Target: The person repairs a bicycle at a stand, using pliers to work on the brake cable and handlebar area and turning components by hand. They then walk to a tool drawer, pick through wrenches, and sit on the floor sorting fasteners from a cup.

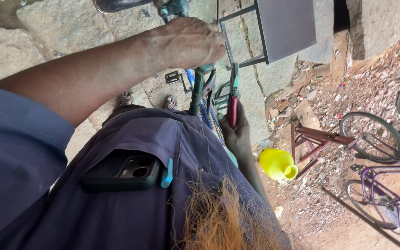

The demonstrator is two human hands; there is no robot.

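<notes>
Phone (122,172) and pen (166,173) in shirt pocket (116,153)

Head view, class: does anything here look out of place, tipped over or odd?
Yes. The yellow jug lies on its side on the rubble-strewn ground beside a dark red metal stand, which also sits tilted. The right hand holds red-handled pliers; the left hand grips the bicycle.

Blue short-sleeved shirt (19,153), chest pocket (130,153), bare forearms, sandalled feet (126,98)
</notes>
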